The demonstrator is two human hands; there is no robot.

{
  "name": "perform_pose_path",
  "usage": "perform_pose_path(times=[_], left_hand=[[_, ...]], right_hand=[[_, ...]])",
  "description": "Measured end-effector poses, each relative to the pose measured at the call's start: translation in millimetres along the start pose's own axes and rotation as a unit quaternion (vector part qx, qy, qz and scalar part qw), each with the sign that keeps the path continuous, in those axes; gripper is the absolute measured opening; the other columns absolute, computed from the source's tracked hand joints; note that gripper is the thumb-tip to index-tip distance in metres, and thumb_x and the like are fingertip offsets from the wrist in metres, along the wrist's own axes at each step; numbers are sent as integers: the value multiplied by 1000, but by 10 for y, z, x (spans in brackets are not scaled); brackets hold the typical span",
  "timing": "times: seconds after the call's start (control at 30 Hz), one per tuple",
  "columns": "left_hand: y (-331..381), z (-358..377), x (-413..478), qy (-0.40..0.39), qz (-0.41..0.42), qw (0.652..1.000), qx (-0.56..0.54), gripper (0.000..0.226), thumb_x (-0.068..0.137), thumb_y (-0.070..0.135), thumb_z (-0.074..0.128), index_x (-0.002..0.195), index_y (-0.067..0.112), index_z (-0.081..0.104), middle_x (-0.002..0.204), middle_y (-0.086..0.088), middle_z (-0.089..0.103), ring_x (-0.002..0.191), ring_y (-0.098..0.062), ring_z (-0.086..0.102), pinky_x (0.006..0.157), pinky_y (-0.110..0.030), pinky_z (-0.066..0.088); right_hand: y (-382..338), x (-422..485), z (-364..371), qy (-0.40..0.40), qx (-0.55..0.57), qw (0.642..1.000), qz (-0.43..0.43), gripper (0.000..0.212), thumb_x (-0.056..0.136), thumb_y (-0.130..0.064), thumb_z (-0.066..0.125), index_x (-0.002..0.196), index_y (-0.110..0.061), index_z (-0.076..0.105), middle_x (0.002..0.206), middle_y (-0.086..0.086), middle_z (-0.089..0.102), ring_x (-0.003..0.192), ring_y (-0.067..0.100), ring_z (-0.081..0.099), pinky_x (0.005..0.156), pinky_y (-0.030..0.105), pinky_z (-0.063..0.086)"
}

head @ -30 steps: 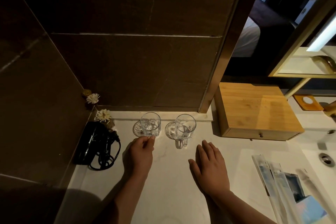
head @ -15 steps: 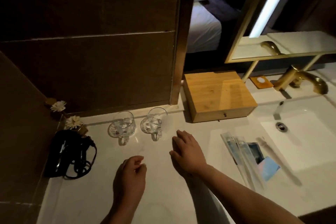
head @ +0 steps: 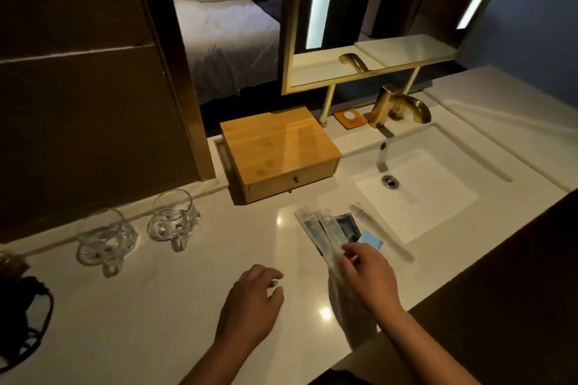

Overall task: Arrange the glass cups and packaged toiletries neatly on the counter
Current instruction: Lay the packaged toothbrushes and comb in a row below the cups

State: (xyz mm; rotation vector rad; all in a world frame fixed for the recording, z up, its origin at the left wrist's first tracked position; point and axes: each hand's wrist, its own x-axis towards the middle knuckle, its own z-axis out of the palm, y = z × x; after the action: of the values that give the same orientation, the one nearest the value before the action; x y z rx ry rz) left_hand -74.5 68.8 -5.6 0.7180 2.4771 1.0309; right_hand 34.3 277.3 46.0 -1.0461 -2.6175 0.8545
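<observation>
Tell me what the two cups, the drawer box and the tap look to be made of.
Left cup and right cup: clear glass, seemingly faceted, since the counter shows through. Drawer box: light wood, maybe bamboo, with visible grain and a satin sheen. Tap: metal with a brushed gold finish, going by its soft highlights.

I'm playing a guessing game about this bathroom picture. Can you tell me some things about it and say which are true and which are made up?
1. Two glass cups stand near the wall. True.
2. The right hand touches the packaged toiletries. True.
3. The left hand holds a cup. False: it is empty, over the counter.
4. The wooden box has its drawer pulled out. False: the drawer is shut.
5. The tap is silver. False: it is gold.
</observation>
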Motion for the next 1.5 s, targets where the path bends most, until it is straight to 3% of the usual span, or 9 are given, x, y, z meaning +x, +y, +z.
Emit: perform_pose_path(times=[0.17, 0.33, 0.53, 0.7, 0.83, 1.0, 1.23, 1.37, 1.5], left_hand=[[555, 469, 321, 1, -68, 997, -47, 50, 77, 68, 45, 119, 43, 59, 114, 16, 66, 94, -2, 62, 81, -27, 55], [921, 753, 754, 46, -171, 984, -3, 60, 85, 64, 51, 130, 26, 60, 130, 0, 67, 109, -22, 66, 86, -36, 55], [1110, 840, 970, 99, -200, 973, 58, 52, 82, 65, 57, 116, 26, 64, 114, 3, 68, 89, -18, 66, 65, -31, 49], [1176, 885, 1102, 120, -251, 959, 61, 25, 88, 55, 60, 89, 30, 61, 97, 4, 71, 75, -17, 63, 63, -31, 54], [1181, 907, 1178, 132, -281, 950, 41, 18, 92, 39, 62, 77, 30, 62, 87, 1, 73, 72, -19, 65, 63, -31, 57], [1096, 900, 1102, 159, -275, 948, -6, 21, 93, 33, 58, 73, 29, 61, 81, 4, 69, 69, -14, 63, 62, -30, 56], [902, 755, 825, 189, -267, 928, -180, 15, 88, 32, 61, 74, 28, 64, 74, 2, 73, 70, -22, 71, 67, -44, 63], [779, 575, 633, 204, -254, 913, -244, 14, 88, 38, 65, 75, 32, 64, 73, 4, 74, 59, -14, 72, 51, -33, 58], [634, 343, 378, 216, -258, 901, -273, 25, 71, 55, 64, 78, 31, 66, 71, 6, 76, 58, -12, 73, 50, -28, 56]], right_hand=[[369, 187, -155, -29, -74, 997, -10, 28, 82, -59, 57, 96, -34, 60, 88, -14, 56, 71, 6, 56, 63, 30, 56], [539, 295, -159, -72, -106, 991, -47, 35, 79, -64, 59, 95, -34, 54, 91, -13, 52, 72, 8, 53, 63, 26, 53], [566, 398, -195, -65, -123, 985, -107, 33, 85, -63, 46, 92, -35, 61, 90, -14, 53, 82, 7, 53, 60, 24, 46], [480, 545, -145, -58, -228, 956, -172, 61, 75, -78, 42, 85, -24, 68, 89, -3, 59, 84, 18, 48, 68, 35, 40], [435, 619, -87, -76, -240, 952, -175, 57, 77, -73, 46, 89, -22, 69, 92, 0, 62, 86, 20, 49, 80, 40, 41], [422, 614, -67, -92, -218, 959, -153, 43, 82, -63, 48, 93, -26, 67, 94, -3, 64, 89, 18, 52, 84, 39, 38], [349, 618, -201, -89, -80, 983, -138, 21, 84, -43, 53, 67, -30, 53, 68, -10, 55, 69, 9, 49, 70, 29, 41], [316, 610, -257, -103, 4, 985, -138, 23, 82, -36, 61, 63, -29, 50, 65, -11, 53, 67, 6, 50, 56, 20, 39], [258, 580, -190, -128, 84, 979, -137, 26, 80, -35, 66, 60, -30, 50, 61, -12, 55, 62, 5, 53, 54, 19, 36]])
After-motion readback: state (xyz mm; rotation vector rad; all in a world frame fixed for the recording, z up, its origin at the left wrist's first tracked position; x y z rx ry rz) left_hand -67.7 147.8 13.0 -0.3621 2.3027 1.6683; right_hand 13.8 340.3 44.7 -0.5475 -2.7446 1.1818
